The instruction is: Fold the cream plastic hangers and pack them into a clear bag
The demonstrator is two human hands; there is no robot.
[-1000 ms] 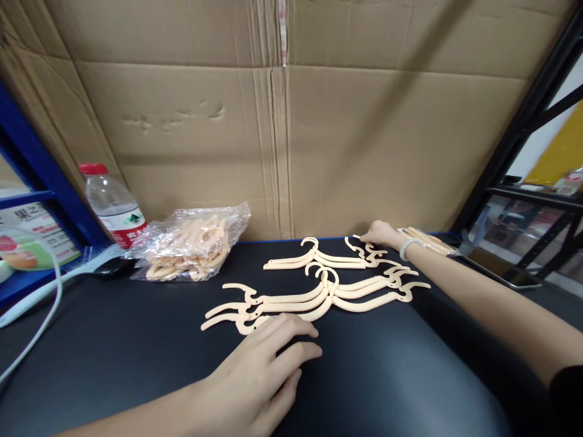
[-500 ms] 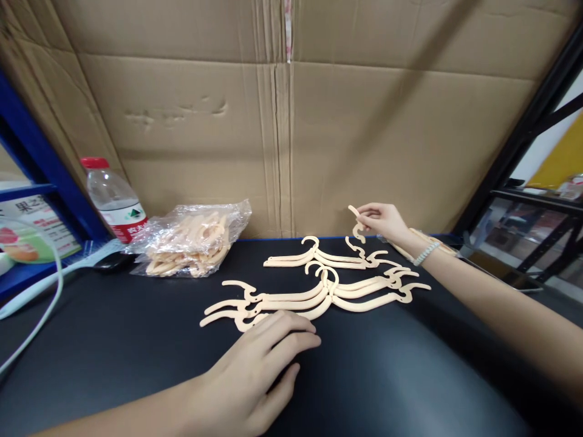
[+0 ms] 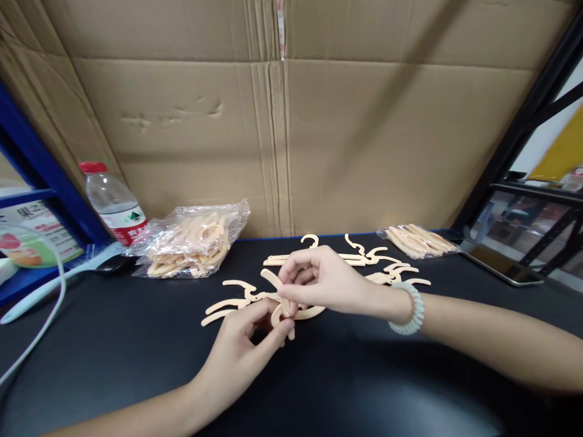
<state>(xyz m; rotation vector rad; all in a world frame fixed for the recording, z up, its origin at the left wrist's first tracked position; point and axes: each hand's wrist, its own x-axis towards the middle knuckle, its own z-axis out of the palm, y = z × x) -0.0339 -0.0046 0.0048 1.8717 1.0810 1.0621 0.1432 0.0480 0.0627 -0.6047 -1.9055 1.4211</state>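
Note:
My right hand (image 3: 323, 279) pinches a small curved beige plastic hanger piece (image 3: 271, 278) over the middle of the table. Below it, the thumb and fingers of my left hand (image 3: 252, 343) close on the lower end of the same piece, which has a hooked curve. Several beige folding hangers (image 3: 228, 305) lie behind my hands, their arms spread to both sides. My hands cover the middle of the nearer ones. At the back, another beige hanger (image 3: 274, 261) shows its hook, with a loose hooked piece (image 3: 354, 244) beside its right end.
On the left, a clear plastic bag (image 3: 195, 243) of beige hanger parts sits by a red-capped bottle (image 3: 113, 200). A flatter bag (image 3: 419, 241) of parts and a tablet-like device (image 3: 503, 265) lie right. Cardboard (image 3: 182, 139) stands behind; a white cable (image 3: 50, 331) crosses the left side.
My right hand has come from the back right to the middle with the hanger piece. My left hand has risen off the nearest hanger and closed on the piece's lower end.

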